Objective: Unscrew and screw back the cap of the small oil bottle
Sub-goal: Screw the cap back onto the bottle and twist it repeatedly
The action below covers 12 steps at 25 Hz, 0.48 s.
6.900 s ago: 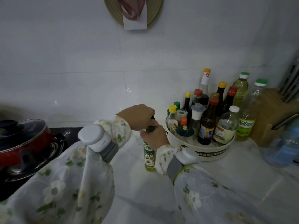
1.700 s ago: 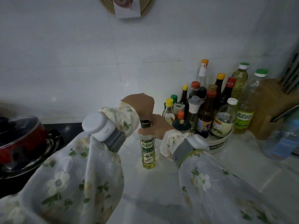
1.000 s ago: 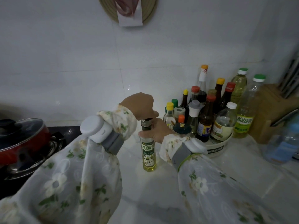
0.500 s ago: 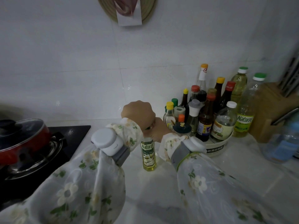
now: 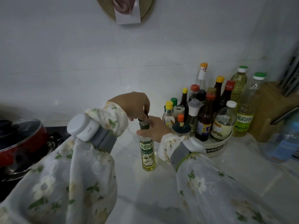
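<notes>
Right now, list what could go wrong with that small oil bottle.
1. The left hand pinches only the cap from above; if it sits crooked on the neck, the thread may cross and oil could seep out.
2. The right hand has its grip high, at the shoulder of the small oil bottle, so a hard twist could tip the narrow base toward the crowded bottle tray.

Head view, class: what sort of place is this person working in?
Most likely a home kitchen: a red lidded pot sits on a stove, a round rack of sauce bottles stands on the tiled counter, and a wooden knife block stands beside it.
</notes>
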### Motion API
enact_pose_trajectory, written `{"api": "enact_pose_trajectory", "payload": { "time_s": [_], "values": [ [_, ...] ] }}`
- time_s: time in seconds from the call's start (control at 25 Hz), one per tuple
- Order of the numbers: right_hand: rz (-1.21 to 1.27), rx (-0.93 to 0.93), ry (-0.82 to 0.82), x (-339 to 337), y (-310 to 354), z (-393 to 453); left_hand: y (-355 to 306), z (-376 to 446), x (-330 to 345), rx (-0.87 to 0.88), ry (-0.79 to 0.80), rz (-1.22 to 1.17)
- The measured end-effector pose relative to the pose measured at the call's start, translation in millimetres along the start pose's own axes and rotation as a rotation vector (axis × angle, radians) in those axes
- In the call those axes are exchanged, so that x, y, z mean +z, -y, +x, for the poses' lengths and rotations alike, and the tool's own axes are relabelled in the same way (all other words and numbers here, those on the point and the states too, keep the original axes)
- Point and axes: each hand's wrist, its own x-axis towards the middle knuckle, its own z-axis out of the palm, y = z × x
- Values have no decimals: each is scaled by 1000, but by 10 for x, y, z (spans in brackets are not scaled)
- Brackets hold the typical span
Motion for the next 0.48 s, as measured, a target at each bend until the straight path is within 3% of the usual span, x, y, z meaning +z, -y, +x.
{"api": "enact_pose_trajectory", "payload": {
  "time_s": [0.48],
  "values": [
    [-44,-38,14,-22,-76,52,-248,-1,82,-8,-81,233]
  ]
}}
